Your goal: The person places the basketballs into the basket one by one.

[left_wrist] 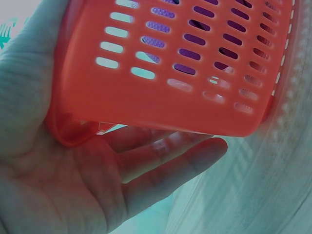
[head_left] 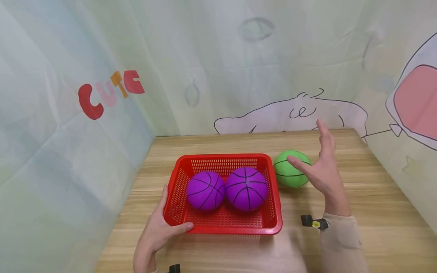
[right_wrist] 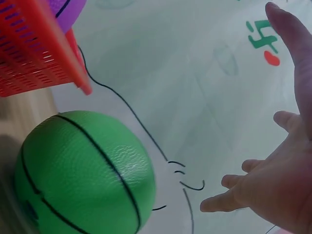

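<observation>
A red plastic basket (head_left: 223, 230) with slotted walls holds two purple balls with black basketball lines, the left ball (head_left: 206, 190) beside the right ball (head_left: 246, 189). My left hand (head_left: 158, 229) touches the basket's near left corner. Its thumb lies along the front rim, while the fingers extend straight by the outside of the basket (left_wrist: 161, 92). A green ball (head_left: 290, 175) with black lines rests on the table just right of the basket. Above and to the right of that green ball (right_wrist: 87, 175), my right hand (head_left: 324, 172) is raised with fingers spread and nothing held.
The wood-grain table (head_left: 362, 235) is bordered by pale printed cloth (head_left: 191, 57) at the back and both sides. Red, pink and orange letters (head_left: 110, 91) mark the left cloth. A dark strap (head_left: 315, 223) crosses the right wrist.
</observation>
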Tool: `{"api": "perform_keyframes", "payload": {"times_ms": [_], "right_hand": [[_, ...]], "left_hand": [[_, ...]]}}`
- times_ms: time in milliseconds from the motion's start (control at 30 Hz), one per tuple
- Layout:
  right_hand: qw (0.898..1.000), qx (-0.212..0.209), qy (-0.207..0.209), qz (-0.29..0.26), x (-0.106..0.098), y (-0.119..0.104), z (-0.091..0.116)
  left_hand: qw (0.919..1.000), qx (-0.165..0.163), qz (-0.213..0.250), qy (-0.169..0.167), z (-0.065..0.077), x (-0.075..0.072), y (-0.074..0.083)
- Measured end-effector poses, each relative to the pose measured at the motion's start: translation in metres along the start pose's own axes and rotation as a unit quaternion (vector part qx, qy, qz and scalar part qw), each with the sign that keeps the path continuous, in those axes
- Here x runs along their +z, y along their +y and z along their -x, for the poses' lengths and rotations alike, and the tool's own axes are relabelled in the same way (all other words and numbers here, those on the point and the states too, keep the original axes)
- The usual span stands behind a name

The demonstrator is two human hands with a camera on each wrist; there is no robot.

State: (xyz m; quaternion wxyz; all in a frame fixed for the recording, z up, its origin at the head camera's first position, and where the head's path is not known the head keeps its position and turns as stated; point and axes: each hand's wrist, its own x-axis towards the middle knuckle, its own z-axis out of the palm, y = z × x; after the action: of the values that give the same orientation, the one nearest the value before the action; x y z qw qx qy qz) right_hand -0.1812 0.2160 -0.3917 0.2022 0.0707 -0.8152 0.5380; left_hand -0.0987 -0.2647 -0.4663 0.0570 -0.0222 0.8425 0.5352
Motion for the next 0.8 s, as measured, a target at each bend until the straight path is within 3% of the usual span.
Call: {"api": "perform_keyframes", "payload": {"times_ms": [267,467,800], "right_hand": [[0.997,0.074,-0.024,-0.002,0.002,0.028,-0.008],[0.994,0.099,-0.035,-0.007,0.005,0.048,-0.011],[0.991,0.127,-0.047,0.005,0.009,0.068,-0.009]], "left_hand": [[1.0000,0.006,-0.005,0.000,-0.001,0.000,0.001],[0.9999,0.016,-0.001,0.003,-0.002,0.001,0.000],[1.0000,0.002,-0.009,0.002,-0.001,0.000,0.000]]}}
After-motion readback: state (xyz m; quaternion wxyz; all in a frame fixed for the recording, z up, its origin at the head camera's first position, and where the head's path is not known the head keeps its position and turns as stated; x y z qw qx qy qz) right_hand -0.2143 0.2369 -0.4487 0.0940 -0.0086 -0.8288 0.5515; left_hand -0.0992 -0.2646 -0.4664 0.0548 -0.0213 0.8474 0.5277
